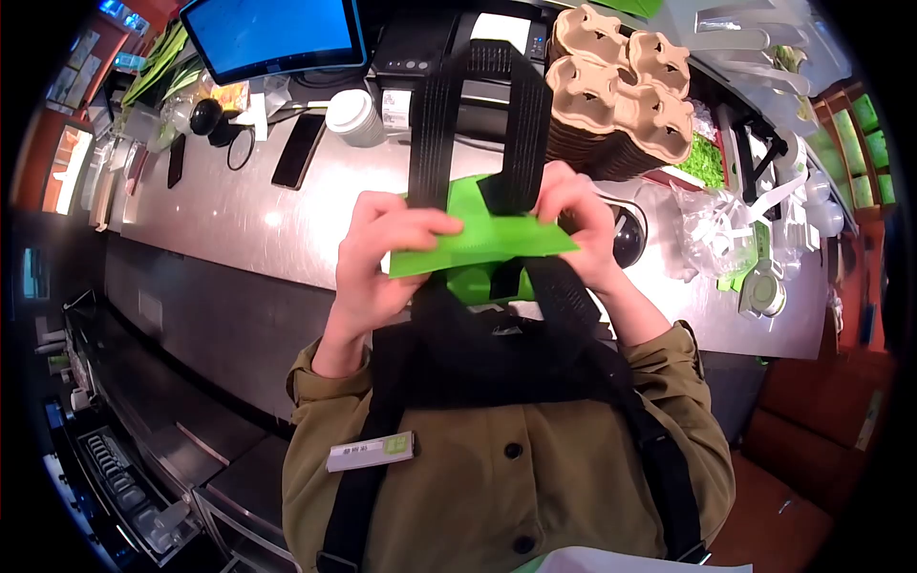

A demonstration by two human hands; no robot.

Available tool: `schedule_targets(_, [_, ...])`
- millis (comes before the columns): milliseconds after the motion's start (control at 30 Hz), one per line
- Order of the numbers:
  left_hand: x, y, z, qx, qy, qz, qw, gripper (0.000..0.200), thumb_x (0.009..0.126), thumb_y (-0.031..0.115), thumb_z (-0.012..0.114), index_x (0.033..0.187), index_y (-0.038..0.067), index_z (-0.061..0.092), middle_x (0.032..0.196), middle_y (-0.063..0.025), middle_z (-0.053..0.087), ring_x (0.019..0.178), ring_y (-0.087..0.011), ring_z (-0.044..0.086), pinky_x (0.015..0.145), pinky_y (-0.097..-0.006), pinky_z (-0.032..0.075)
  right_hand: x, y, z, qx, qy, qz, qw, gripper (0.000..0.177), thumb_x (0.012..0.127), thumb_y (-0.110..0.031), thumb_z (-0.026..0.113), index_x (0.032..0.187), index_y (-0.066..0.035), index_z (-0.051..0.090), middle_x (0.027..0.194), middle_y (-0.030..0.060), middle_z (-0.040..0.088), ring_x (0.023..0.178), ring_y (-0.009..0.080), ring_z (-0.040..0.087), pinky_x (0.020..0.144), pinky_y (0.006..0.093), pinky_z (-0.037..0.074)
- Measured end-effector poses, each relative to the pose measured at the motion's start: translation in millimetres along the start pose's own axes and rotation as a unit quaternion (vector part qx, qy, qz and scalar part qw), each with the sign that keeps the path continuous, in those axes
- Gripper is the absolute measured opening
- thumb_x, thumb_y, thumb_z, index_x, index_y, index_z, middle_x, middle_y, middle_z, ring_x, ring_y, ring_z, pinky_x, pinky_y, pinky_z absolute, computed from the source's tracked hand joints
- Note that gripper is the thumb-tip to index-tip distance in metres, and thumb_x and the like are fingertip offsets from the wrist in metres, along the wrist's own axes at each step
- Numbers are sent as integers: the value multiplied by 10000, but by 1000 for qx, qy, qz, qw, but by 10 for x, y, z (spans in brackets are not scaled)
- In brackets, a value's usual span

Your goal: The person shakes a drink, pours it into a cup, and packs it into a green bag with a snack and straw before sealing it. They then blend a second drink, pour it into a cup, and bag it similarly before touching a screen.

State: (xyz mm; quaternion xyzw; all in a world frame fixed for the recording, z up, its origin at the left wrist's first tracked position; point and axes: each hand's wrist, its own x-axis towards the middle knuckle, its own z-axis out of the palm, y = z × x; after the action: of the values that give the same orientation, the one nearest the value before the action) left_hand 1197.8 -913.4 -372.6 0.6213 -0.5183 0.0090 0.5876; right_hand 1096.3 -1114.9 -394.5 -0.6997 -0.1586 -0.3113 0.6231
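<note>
A bright green bag [473, 244] with wide black strap handles is held in front of my chest, above the counter edge. My left hand [382, 253] is closed on its left end, with fingers over the top of the green edge. Gripping the right end is my right hand [583, 220], its fingertips partly hidden behind the green material. One black handle [435, 134] stretches away from me over the counter. Other black strapping lies towards my body, overlapping dark straps on my clothing, so its exact extent is hard to tell.
On the metal counter [229, 215] are a phone [299, 151], stacked white lids [353, 117], a tablet screen [272, 36] and a printer [415, 43]. Stacked cardboard cup carriers [621, 95] stand at back right, close to my right hand. Clear plastic packaging [712, 229] lies farther right.
</note>
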Motion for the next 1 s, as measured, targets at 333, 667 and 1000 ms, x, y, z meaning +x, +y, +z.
schedule_targets(333, [-41,-135,-49,1,-11,82,997,160,585,188,717,739,148,726,952,-70,509,889,-208,421,710,-295,350,93,-204,-231,-257,-153,-127,946,376,647,43,554,946,-139,689,994,105,505,904,260,496,764,347,431])
schedule_targets(667, [138,-116,-243,183,-123,234,947,347,628,100,561,938,157,706,1080,-117,533,810,-192,479,638,-303,357,-54,-503,126,42,-24,323,945,223,864,-86,555,1068,-4,593,935,67,645,828,96,564,727,236,439])
schedule_targets(1000, [-227,-48,-324,274,-18,137,952,397,539,75,642,911,193,715,1161,-133,315,976,-272,439,805,-318,372,-37,-357,183,-178,-71,118,974,130,796,-78,620,905,-10,635,786,114,634,652,222,595,604,277,458])
